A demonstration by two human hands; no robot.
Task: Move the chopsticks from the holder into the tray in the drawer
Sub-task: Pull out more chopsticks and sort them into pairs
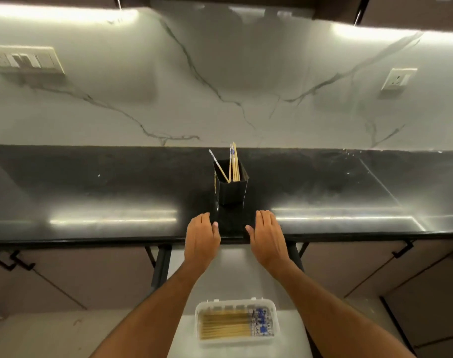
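Observation:
A black holder (231,188) stands on the dark countertop (91,192), with several wooden chopsticks (234,164) with blue-patterned tops sticking out of it. Below, in the open drawer (246,275), a clear plastic tray (237,304) holds several chopsticks (228,326) lying flat side by side. My left hand (201,237) and my right hand (268,236) rest flat on the counter's front edge, either side of the holder and a little nearer than it. Both hands are empty, fingers loosely spread.
A marble backsplash (220,86) rises behind the counter, with a switch panel (29,60) at left and a socket (398,78) at right. Closed cabinet fronts with black handles (10,262) flank the drawer.

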